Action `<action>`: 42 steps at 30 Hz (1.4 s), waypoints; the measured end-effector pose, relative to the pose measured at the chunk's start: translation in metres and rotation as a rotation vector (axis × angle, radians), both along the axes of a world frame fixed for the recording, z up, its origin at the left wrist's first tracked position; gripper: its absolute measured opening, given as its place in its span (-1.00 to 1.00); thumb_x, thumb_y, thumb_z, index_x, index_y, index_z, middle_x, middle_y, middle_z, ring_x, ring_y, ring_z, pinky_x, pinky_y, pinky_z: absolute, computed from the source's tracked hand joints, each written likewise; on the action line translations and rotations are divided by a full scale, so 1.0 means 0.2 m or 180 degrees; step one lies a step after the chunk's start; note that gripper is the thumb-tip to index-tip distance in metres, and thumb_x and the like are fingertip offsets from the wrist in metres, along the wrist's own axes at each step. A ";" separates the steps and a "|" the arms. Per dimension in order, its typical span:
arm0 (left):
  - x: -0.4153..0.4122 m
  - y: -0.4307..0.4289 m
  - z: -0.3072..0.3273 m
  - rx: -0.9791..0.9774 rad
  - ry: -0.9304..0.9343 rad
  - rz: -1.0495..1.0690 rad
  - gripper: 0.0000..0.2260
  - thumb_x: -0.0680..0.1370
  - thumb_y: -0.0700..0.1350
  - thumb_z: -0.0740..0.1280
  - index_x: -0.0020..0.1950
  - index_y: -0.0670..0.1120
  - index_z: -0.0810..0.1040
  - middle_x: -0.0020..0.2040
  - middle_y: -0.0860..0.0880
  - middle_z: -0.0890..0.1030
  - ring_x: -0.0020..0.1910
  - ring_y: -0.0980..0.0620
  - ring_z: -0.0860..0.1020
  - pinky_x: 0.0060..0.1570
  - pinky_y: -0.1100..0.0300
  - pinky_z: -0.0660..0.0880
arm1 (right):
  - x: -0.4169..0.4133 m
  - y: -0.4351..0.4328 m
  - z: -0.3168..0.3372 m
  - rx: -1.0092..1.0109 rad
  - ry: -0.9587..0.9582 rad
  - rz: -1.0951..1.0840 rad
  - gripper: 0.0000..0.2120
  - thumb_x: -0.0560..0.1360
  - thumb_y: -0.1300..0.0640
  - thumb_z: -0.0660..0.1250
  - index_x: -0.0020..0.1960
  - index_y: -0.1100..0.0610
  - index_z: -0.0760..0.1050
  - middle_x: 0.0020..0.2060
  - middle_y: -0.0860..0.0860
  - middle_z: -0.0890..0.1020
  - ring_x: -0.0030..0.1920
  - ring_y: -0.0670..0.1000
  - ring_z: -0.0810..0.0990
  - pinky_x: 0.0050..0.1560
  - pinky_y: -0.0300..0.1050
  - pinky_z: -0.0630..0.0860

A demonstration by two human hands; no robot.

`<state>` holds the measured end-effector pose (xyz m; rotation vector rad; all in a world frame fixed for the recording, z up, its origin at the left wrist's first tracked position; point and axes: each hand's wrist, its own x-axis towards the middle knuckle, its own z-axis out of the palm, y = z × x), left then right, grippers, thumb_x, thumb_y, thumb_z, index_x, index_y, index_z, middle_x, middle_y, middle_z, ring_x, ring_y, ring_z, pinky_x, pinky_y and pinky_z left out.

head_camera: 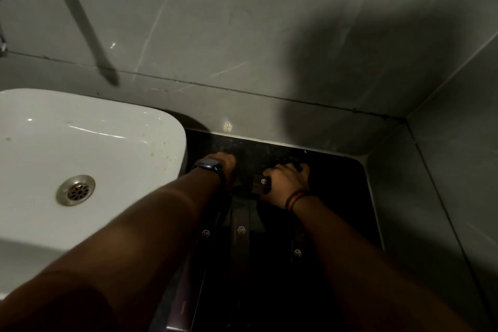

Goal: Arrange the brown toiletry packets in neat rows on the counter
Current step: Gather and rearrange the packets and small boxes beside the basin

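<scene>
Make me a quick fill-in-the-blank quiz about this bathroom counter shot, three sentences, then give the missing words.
1. The white basin sits to the ____ of the dark tray.
2. The smartwatch is worn on the ____ wrist.
3. The right hand grips a brown packet at the tray's ____ end, while more packets lie nearer the person.

Missing words: left; left; far

On the dark bench right of the white sink, both hands reach far. The right hand grips a brown packet; the left hand rests beside it. Three more packets lie nearer, side by side.
</scene>
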<state>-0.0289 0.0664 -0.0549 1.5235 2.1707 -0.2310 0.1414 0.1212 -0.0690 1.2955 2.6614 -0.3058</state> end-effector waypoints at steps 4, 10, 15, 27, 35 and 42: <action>-0.01 -0.02 0.02 -0.0027 -0.0091 -0.0293 -0.57 0.32 0.10 0.50 0.09 -0.07 0.55 0.07 -0.14 0.61 0.01 -0.13 0.59 -0.18 0.18 0.41 | 0.00 0.01 -0.02 -0.0013 0.0009 0.0039 -0.61 0.25 -0.22 0.31 0.01 -0.07 0.54 0.06 -0.03 0.60 0.23 0.12 0.47 0.27 0.19 0.15; -0.01 -0.02 0.03 -0.0046 -0.0103 -0.0537 -0.61 0.40 0.00 0.47 0.16 -0.12 0.55 0.14 -0.17 0.58 0.09 -0.14 0.56 0.03 0.07 0.49 | -0.02 0.01 -0.03 -0.0019 0.0026 0.0124 -0.60 0.20 -0.23 0.32 -0.01 -0.11 0.53 0.04 -0.05 0.60 0.23 0.13 0.46 0.29 0.20 0.11; 0.01 -0.03 0.04 -0.0050 -0.0121 -0.0620 -0.60 0.43 -0.06 0.44 0.23 -0.13 0.50 0.20 -0.17 0.55 0.14 -0.14 0.54 0.09 0.06 0.46 | -0.03 0.00 -0.04 -0.0069 0.0061 0.0049 -0.60 0.22 -0.22 0.34 0.03 -0.15 0.52 0.07 -0.06 0.57 0.24 0.12 0.45 0.30 0.23 0.12; -0.01 -0.04 0.02 0.0082 0.0040 -0.0696 -0.36 0.36 0.01 0.49 0.38 -0.02 0.34 0.36 -0.13 0.37 0.29 -0.18 0.39 0.25 -0.08 0.39 | -0.02 -0.03 0.00 0.0060 0.0032 -0.0050 -0.29 0.13 -0.29 0.38 0.26 -0.16 0.39 0.19 0.01 0.53 0.30 0.14 0.39 0.31 0.23 0.13; 0.15 -0.39 0.12 0.0895 -0.0140 0.0421 -0.41 0.38 0.10 0.41 0.35 -0.04 0.38 0.31 -0.17 0.37 0.24 -0.23 0.38 0.23 -0.05 0.38 | 0.04 -0.31 0.13 0.0458 0.0653 -0.0513 -0.48 0.25 -0.26 0.33 0.13 -0.05 0.49 0.08 0.04 0.59 0.16 0.15 0.50 0.14 0.09 0.32; 0.35 -0.81 0.02 0.0626 -0.0261 0.1259 -0.49 0.48 0.17 0.22 0.33 -0.07 0.36 0.29 -0.19 0.37 0.21 -0.26 0.39 0.18 -0.01 0.37 | 0.06 -0.70 0.13 -0.0113 0.0296 -0.0787 -0.59 0.31 -0.26 0.29 -0.05 0.04 0.58 -0.04 0.06 0.69 0.08 0.13 0.58 0.17 0.09 0.30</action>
